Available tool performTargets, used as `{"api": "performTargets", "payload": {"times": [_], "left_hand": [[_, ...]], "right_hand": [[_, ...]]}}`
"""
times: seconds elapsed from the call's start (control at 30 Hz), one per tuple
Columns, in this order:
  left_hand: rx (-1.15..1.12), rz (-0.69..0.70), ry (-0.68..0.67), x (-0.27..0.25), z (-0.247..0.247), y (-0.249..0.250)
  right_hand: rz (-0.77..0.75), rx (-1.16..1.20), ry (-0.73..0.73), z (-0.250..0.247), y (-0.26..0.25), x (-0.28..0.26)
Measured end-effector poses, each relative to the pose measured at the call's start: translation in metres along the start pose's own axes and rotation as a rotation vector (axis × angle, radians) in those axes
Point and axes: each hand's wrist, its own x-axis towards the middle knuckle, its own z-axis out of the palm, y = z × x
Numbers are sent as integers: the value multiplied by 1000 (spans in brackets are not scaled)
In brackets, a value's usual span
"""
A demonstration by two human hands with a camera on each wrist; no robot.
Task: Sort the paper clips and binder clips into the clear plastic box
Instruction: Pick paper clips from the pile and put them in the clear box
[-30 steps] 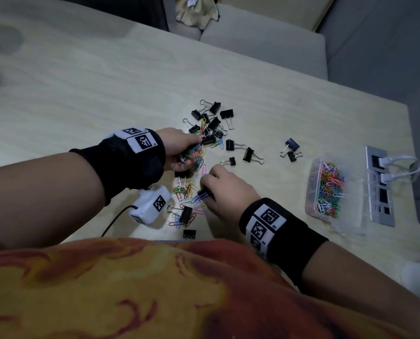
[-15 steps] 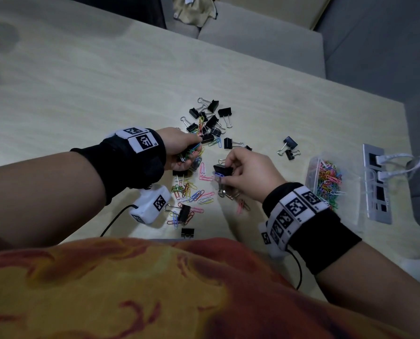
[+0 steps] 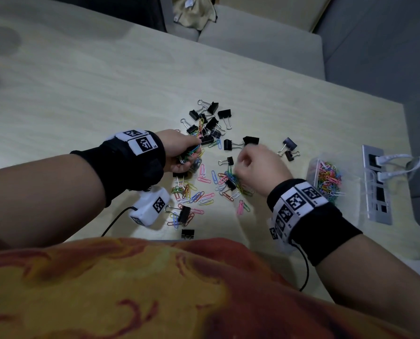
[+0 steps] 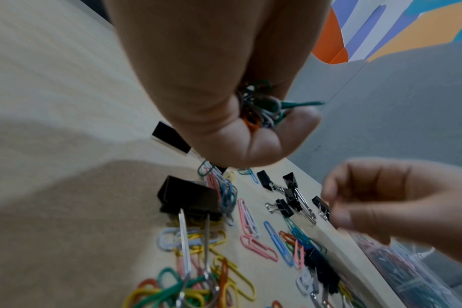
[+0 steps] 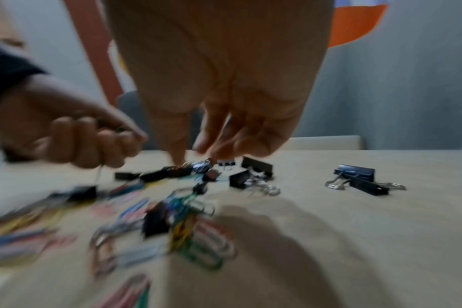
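Note:
My left hand (image 3: 179,152) grips a bunch of coloured paper clips (image 4: 261,108) just above the table. My right hand (image 3: 255,165) hovers over the loose pile, fingers hanging loosely with nothing seen in them; the right wrist view is blurred. A black binder clip (image 3: 250,140) lies just beyond its fingertips. Loose coloured paper clips (image 3: 204,192) are spread between and below the hands. Several black binder clips (image 3: 211,123) are heaped farther away. The clear plastic box (image 3: 310,172) stands to the right, holding many paper clips.
A silver socket panel (image 3: 377,187) with a white cable is set into the table right of the box. Two binder clips (image 3: 288,150) lie between the pile and the box. One binder clip (image 3: 187,233) sits by the table's near edge. A grey sofa stands beyond the far edge.
My right hand picked a black binder clip out of the near pile, carried it away from me and to the right, and no longer holds it. My left hand has stayed put with its paper clips.

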Motion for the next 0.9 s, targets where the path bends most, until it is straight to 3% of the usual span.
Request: {"api": "performTargets", "payload": {"times": [0.1,0.43,0.63,0.8,0.9], "left_hand": [[-4,-6,2,0,2,0],[-14,-14,-2,0,5,0],[6,-8,-14,0,4,1],[0,-13,1,2,1,0],[-3,-17,2,2,2,-1]], "right_hand": [[-118,-190,-216,17,-5,-10],[-163,-226,-128,39,-5,-25],[-112,-37,-166,27,-7,-24],[94,309,112,-2,1,-6],[114,195,211,-8,6,6]]}}
